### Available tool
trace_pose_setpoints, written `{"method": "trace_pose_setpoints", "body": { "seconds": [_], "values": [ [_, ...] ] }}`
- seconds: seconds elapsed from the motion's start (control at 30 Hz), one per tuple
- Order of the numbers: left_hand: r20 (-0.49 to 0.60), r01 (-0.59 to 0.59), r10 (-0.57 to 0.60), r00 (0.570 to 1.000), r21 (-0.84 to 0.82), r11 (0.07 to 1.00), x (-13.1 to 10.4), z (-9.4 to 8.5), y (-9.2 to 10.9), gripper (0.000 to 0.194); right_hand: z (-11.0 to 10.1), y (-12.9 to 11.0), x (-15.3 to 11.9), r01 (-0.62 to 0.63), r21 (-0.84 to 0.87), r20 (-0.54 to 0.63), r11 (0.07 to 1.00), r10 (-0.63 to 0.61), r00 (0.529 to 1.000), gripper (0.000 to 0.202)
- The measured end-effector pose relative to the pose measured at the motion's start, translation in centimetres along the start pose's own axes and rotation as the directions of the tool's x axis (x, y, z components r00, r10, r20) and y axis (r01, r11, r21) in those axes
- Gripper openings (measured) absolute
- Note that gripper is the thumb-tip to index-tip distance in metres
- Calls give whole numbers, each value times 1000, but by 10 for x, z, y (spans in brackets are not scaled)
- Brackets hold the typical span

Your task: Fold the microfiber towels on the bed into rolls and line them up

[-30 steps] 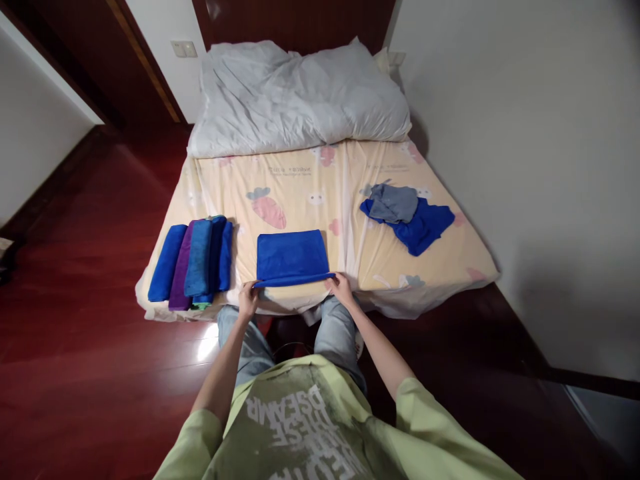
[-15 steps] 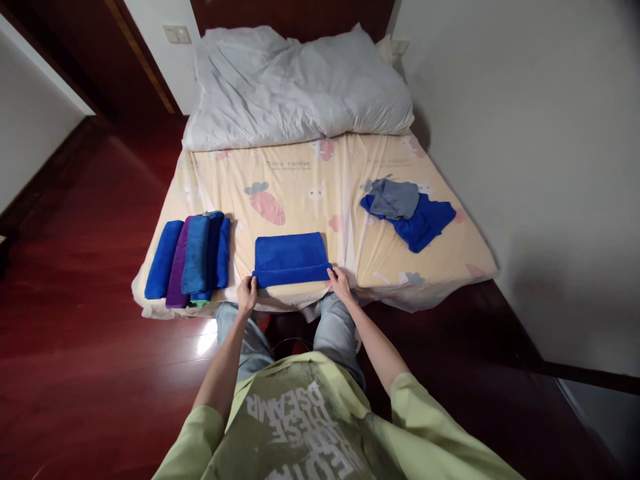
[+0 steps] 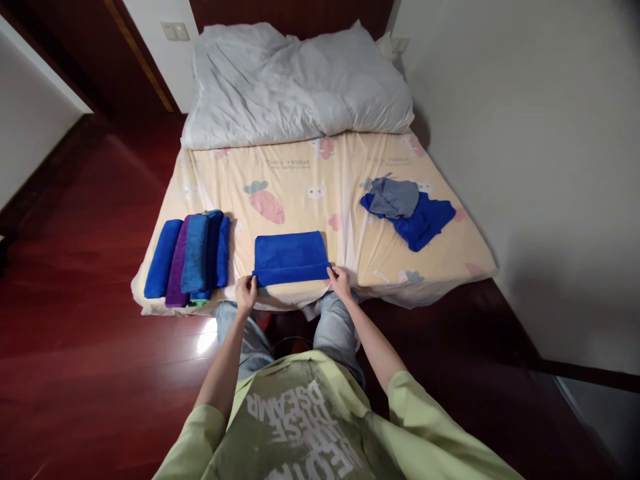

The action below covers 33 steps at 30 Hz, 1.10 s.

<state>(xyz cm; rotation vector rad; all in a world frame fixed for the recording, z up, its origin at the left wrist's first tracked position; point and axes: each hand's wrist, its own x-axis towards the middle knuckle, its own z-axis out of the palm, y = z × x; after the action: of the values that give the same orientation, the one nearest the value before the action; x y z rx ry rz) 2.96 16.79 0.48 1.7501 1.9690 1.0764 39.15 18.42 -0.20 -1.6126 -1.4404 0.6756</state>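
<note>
A blue towel (image 3: 290, 253) lies flat near the front edge of the bed, its near side folded over into a narrow band. My left hand (image 3: 246, 293) pinches the band's left end, and my right hand (image 3: 340, 281) pinches its right end. To the left of it lie several folded or rolled towels side by side: a blue one (image 3: 164, 260), a purple one (image 3: 178, 267), a teal-blue one (image 3: 195, 255) and darker blue ones. On the right side of the bed, a grey cloth (image 3: 395, 197) rests crumpled on top of a loose blue cloth (image 3: 425, 223).
The bed (image 3: 300, 200) has a pale yellow sheet with carrot and rabbit prints. A white quilt or pillow (image 3: 300, 87) lies bunched across its head end. A white wall (image 3: 540, 167) runs along the right, and dark red flooring (image 3: 90, 333) spreads out on the left.
Almost nothing differs: both hands stay at the ends of the folded band, and the towel keeps its shape. The whole view has shifted very slightly.
</note>
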Motion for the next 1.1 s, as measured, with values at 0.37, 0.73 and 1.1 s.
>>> {"method": "trace_pose_setpoints", "body": {
  "seconds": [0.37, 0.73, 1.1],
  "values": [
    [11, 39, -39, 999, 4, 999, -2, 0, -1, 34, 2, -3, -2, -30, 46, -67, 999, 33, 997, 39],
    [-23, 56, -56, 998, 19, 998, 1, 4, 2, 28, 6, -2, -1, -67, 78, -99, 995, 75, 992, 35],
    [-55, -12, 13, 998, 19, 1000, -1, 2, 11, 22, 7, 2, 0, 79, -41, -129, 996, -84, 988, 19]
  ]
}}
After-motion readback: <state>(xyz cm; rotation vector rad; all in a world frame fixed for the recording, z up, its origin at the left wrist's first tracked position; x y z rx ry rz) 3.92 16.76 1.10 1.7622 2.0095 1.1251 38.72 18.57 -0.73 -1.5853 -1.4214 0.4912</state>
